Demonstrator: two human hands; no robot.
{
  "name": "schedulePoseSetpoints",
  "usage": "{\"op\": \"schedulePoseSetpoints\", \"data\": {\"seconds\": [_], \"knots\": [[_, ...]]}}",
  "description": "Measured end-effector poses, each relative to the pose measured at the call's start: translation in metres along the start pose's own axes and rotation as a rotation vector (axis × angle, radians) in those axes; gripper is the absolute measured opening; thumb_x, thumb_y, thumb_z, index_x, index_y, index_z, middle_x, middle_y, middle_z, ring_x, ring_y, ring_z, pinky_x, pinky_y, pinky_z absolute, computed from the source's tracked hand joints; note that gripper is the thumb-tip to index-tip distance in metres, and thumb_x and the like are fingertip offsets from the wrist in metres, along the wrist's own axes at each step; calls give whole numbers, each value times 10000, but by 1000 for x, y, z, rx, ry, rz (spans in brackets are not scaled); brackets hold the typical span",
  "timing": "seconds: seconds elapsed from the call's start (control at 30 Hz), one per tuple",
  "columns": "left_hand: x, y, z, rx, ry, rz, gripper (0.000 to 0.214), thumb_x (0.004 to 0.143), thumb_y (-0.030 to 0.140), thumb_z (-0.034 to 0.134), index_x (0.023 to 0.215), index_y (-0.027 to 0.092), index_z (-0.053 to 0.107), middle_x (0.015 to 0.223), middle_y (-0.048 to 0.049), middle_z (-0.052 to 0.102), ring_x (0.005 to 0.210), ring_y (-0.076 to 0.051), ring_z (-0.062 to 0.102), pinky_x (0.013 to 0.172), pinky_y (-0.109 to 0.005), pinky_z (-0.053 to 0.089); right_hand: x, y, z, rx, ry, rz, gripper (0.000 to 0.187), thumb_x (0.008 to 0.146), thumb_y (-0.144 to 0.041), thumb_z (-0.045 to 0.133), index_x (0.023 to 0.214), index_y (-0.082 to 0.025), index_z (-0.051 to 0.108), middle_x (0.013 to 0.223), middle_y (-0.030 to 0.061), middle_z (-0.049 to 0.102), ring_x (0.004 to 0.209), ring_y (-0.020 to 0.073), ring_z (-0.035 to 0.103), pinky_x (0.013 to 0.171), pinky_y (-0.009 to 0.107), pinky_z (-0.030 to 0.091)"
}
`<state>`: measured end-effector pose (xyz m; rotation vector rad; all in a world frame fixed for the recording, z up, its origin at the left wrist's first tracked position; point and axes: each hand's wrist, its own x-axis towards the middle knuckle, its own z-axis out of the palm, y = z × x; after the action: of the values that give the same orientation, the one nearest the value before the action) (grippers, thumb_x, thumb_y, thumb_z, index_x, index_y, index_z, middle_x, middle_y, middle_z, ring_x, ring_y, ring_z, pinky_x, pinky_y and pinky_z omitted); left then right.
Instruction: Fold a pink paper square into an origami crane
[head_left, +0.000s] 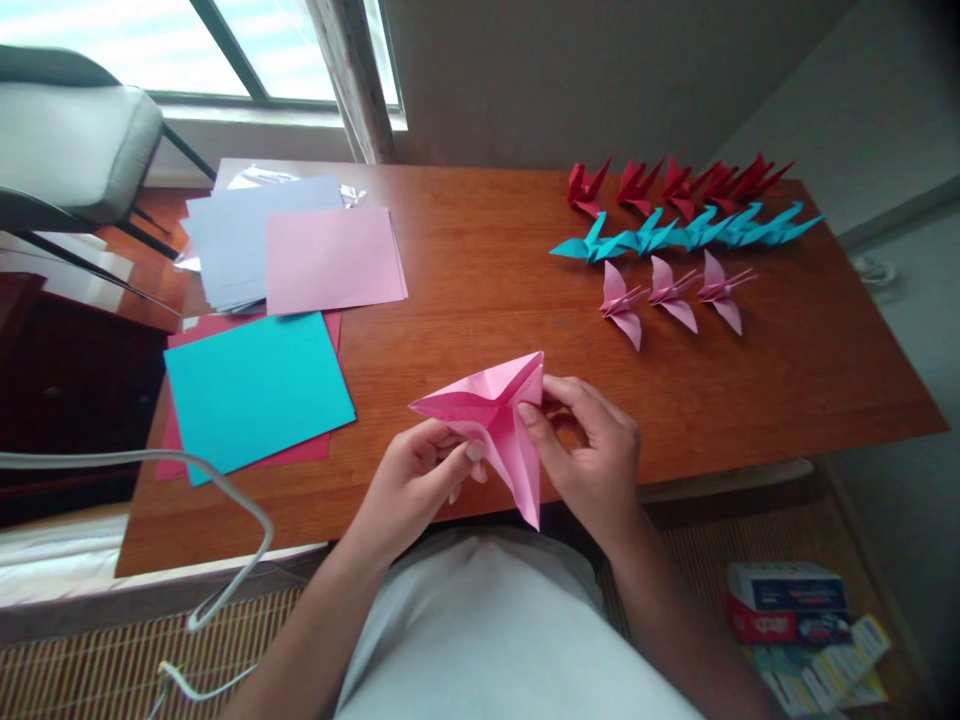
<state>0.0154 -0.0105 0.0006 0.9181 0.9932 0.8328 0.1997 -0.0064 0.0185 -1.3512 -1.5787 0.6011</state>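
Note:
A pink sheet of origami paper [501, 415], partly folded with pointed flaps standing apart, is held between my two hands above the table's front edge. My left hand [431, 470] pinches its lower left edge, thumb on top. On the right side, my right hand [589, 445] grips the paper with the thumb on its inner face and the fingers behind it. Beyond it to the right stand three pink paper cranes [671, 297], a row of several blue paper cranes [694, 232] and a row of several red paper cranes [679, 185].
On the wooden table [480, 290], pink sheets [337, 260] overlap grey-blue sheets [232, 240] at the back left. A turquoise sheet [259, 395] lies over red paper [169, 440] nearer me. A white cable [247, 510] bends past the left corner. Boxes [787, 600] sit low right.

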Motion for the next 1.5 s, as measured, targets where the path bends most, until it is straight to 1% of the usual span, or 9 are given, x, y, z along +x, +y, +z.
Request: {"op": "schedulePoseSetpoints", "data": {"seconds": [0.17,0.33,0.5,0.6,0.7,0.87,1.03,1.27,1.5], "knots": [[-1,-4,-3,19,-7,-64,426,882,520,729,718,130,686,633,-29,648,474,-53,417,442,-189,283,0,-2,0,-8,4,-32,122,939,-211,664,1052,-241,695,882,14,723,735,132,677,627,233,580],[-1,-9,-4,36,-8,-93,467,906,508,706,643,125,653,576,-12,589,467,-45,362,435,-195,227,1,-2,0,-19,27,-93,144,918,-171,688,1053,-220,693,877,3,717,725,110,668,640,211,575],[-1,-5,-1,6,4,-60,385,888,462,746,696,143,645,628,-16,636,536,-71,502,448,-171,293,1,-2,-1,-13,34,-104,148,912,-154,694,1048,-210,692,883,9,711,719,107,661,641,211,574],[-1,-2,2,-29,3,-60,386,910,467,718,715,139,661,610,-16,630,512,-63,488,436,-163,287,1,-1,-1,-15,53,-109,146,907,-147,698,1040,-206,693,879,11,711,719,104,659,621,196,566],[-3,-1,3,-92,52,-15,315,917,474,707,880,162,688,677,-21,674,550,-88,552,456,-166,362,2,2,-2,-55,79,-120,148,909,-145,696,1043,-206,693,903,24,723,747,114,672,627,198,571],[-4,2,5,-97,105,66,355,907,509,704,1031,178,672,844,-43,715,746,-150,663,537,-189,484,1,3,-1,-198,93,-277,158,916,-130,695,1062,-191,684,909,49,748,766,133,701,717,237,594],[-2,3,10,46,148,2,321,817,336,810,1025,150,650,946,-68,731,818,-161,670,623,-200,507,-3,3,3,-289,106,-398,198,918,-123,693,1106,-183,676,963,85,775,888,178,750,831,282,614],[-2,7,12,114,204,47,112,815,241,703,852,167,626,717,20,639,569,-91,504,524,-188,424,-5,3,5,-318,121,-414,200,908,-116,709,1097,-178,684,951,86,779,870,175,757,833,274,617],[4,2,14,274,322,116,170,831,272,654,720,150,613,651,12,606,584,-109,527,530,-199,417,-6,2,8,-328,150,-402,204,899,-127,726,1092,-174,684,935,88,776,841,186,760,804,285,621]]}}
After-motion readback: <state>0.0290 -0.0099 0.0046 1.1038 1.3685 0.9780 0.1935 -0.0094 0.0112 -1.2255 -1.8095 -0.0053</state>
